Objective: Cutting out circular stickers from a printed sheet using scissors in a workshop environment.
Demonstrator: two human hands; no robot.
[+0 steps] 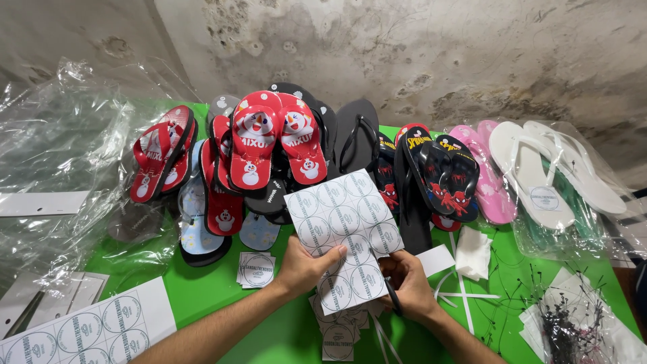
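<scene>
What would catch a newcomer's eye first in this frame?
Probably the red flip-flops with snowman pictures, topping the pile at the back of the green table. Next, at the centre front, the sheet of round labels held by the left hand while the right hand works black scissors.

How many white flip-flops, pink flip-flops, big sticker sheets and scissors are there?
White flip-flops: 2
Pink flip-flops: 2
Big sticker sheets: 2 (held sheet in the left hand, spare sheet at the table's near left)
Scissors, in the right hand: 1
Total: 7
</scene>
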